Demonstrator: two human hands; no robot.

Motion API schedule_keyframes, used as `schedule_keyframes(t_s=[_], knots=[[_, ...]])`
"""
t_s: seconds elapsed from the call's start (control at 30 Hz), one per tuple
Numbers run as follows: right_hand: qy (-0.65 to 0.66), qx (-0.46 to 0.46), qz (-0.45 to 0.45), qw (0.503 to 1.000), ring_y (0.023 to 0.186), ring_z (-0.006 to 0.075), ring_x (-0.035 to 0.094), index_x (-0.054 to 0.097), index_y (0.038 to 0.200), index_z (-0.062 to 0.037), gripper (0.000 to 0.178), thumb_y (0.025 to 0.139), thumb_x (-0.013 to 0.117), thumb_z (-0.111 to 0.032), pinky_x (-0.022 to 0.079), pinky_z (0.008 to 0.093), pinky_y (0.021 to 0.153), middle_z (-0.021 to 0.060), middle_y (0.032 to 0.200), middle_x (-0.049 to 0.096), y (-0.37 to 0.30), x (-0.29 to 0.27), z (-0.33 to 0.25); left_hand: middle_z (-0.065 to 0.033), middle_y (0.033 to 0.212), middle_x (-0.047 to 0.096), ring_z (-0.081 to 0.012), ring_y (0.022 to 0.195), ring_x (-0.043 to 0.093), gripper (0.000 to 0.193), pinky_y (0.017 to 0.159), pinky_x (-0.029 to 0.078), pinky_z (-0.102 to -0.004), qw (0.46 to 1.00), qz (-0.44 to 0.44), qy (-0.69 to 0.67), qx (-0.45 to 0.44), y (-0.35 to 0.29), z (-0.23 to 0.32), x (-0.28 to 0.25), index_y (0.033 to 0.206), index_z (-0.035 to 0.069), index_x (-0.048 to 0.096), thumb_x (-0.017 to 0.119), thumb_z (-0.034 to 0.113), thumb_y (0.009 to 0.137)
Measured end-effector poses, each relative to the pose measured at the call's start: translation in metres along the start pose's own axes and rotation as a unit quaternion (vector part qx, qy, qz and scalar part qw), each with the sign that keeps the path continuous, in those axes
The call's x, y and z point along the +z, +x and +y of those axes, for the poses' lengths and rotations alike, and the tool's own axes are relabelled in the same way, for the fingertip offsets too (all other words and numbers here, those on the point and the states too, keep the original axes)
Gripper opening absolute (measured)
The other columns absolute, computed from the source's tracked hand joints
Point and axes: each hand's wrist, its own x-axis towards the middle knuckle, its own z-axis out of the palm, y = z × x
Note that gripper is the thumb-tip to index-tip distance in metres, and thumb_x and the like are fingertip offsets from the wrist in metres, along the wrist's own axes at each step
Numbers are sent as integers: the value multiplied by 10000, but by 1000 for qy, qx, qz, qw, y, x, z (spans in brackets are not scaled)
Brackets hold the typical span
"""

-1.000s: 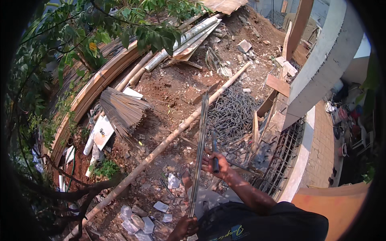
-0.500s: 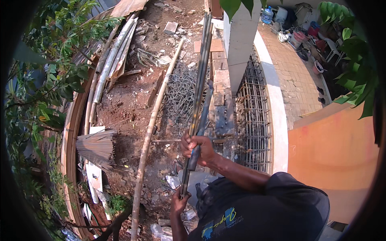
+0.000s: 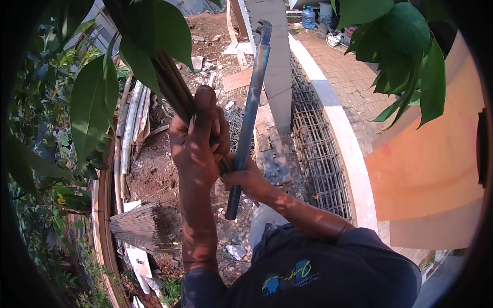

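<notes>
My left hand [image 3: 197,136] is raised near the middle, its fingers wrapped round a bundle of steel rods [image 3: 174,87]. The bundle slants up to the far left, where leaves hide its upper part. Just right of and below it, my right hand [image 3: 245,178] is closed on a rebar bending bar [image 3: 251,113]. This blue-grey bar stands steeply, with a hooked head at its far end and its lower end sticking out below the hand. A short piece of the rods also shows between my two hands; whether the right hand grips them too, I cannot tell.
Green leaves [image 3: 400,56] hang close at the upper left and right. A rebar cage [image 3: 321,159] lies in a trench beside a concrete column [image 3: 275,72] and pale kerb [image 3: 339,118]. At left are a fanned stack of thin rods [image 3: 134,226] and several poles [image 3: 132,128].
My left hand has risen from the rods' lower end to higher up, lifting and tilting the bundle leftward. The bending bar now stands apart from the rods, in my right hand. The view has shifted.
</notes>
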Motion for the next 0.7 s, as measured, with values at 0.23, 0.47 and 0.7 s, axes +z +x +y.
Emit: schedule_keyframes(t_s=[0.23,0.47,0.7], knots=[[-252,-152,128,947,1218,304,622,607,1492,33,916,603,575,-182,453,406,1134,142,1324,693,48,-45,-73,21,575,387,-63,402,320,401,375,233,-251,984,-60,-16,169,122,3,-14,810,99,524,642,366,1085],[-269,-78,335,900,1154,253,664,655,1409,88,879,587,530,-197,476,445,1159,203,1385,671,-34,-162,-64,28,567,492,-74,429,439,436,397,295,-265,977,-18,-3,213,269,-72,-40,816,84,622,706,439,1054],[-145,-4,500,854,982,218,682,651,1374,133,756,695,560,-188,528,379,990,163,1242,691,-109,-190,4,107,595,455,-41,561,403,522,512,329,-288,993,-3,-5,118,318,-181,-60,699,91,617,792,476,1003]])
